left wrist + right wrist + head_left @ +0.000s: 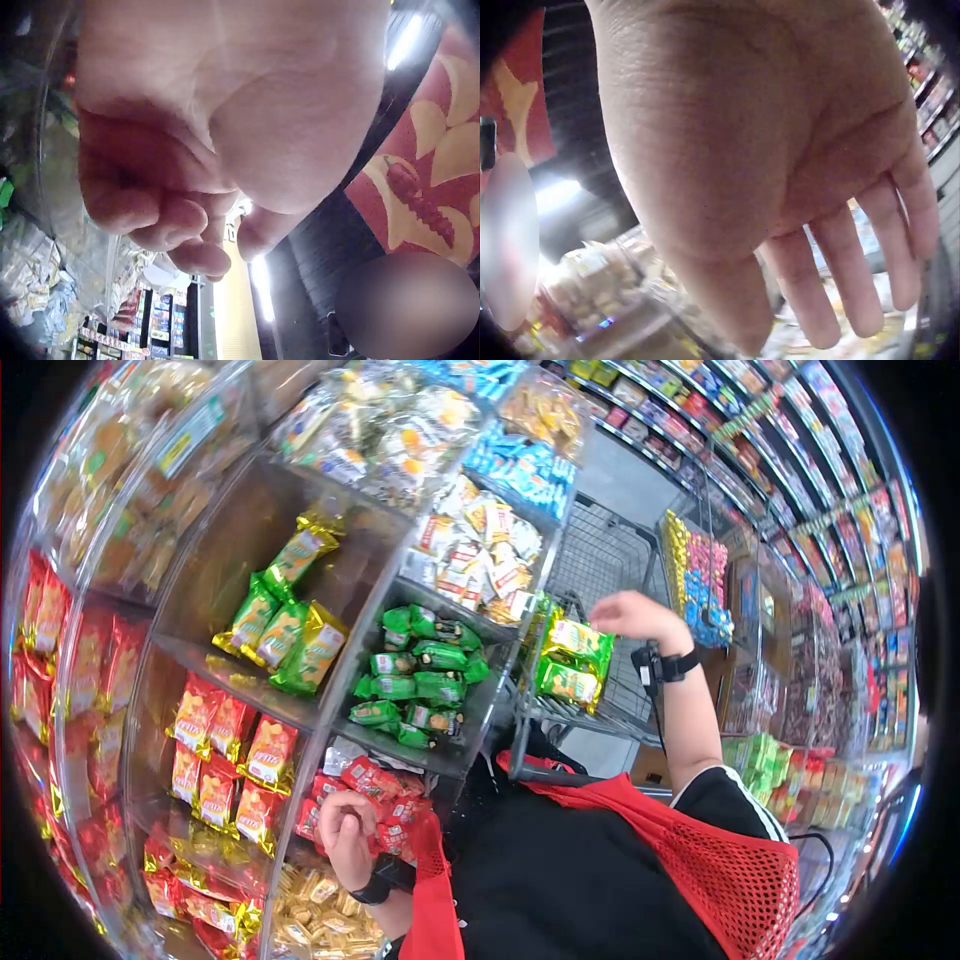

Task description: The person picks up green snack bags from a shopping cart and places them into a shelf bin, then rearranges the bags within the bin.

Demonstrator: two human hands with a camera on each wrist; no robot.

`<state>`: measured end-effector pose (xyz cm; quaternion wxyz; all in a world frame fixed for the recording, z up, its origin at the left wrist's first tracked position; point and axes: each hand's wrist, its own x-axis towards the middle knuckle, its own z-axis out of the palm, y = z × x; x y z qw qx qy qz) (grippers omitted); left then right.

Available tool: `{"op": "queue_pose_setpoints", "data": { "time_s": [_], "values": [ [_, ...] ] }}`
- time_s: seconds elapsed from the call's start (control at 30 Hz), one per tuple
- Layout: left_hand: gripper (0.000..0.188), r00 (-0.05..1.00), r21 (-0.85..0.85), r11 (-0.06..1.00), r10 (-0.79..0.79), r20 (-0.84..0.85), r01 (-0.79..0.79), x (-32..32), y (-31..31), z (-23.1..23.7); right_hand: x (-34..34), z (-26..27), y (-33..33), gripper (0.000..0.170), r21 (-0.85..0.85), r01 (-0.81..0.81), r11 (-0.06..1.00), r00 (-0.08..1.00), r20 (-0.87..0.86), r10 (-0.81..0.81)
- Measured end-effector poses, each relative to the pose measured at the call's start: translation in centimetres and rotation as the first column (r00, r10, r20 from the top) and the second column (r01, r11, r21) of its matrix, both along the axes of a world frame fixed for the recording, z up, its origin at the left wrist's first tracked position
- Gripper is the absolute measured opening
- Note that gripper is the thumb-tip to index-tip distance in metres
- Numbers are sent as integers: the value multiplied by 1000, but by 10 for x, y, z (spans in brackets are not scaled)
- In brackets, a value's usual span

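Note:
My right hand (638,617) is over the shopping cart (600,550), at the edge of a group of green and yellow snack packs (575,657) in its near end. In the right wrist view the fingers (847,285) are extended and slightly spread, with nothing held in them. My left hand (348,835) hovers by a bin of small red packets (375,790). Its fingers (169,221) hang loosely bent in the left wrist view, the palm holding nothing. Larger green and yellow packs (290,625) lie in a brown bin up to the left.
Between cart and brown bin stands a bin of small green packets (420,675), with white packets (485,550) beyond. Red snack packs (235,760) fill a compartment at left, gold packets (325,915) one below my left hand. Stocked shelves (800,450) line the far right.

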<state>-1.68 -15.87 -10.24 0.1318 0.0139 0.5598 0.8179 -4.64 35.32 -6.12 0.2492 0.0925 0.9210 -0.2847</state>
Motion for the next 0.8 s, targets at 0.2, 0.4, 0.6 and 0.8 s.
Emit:
{"op": "queue_pose_setpoints", "data": {
  "time_s": [0.2, 0.4, 0.6, 0.8],
  "values": [
    [28, 974, -25, 974, -225, -19, 224, -2, 57, 20, 85, -121, 32, 96, 181, 177, 968, 960, -251, -129],
    [21, 910, 30, 914, -406, 78, 405, 9, 84, 55, 75, -163, 23, 82, 317, 157, 935, 975, -203, -95],
    [21, 928, -41, 928, -367, 56, 370, 30, 63, 72, 62, -105, 10, 47, 111, 201, 973, 861, -494, -122],
    [25, 993, -51, 992, -118, 8, 119, 54, 23, 64, -7, 15, -60, 66, -193, 143, 971, 699, -675, -237]
  ]
}}
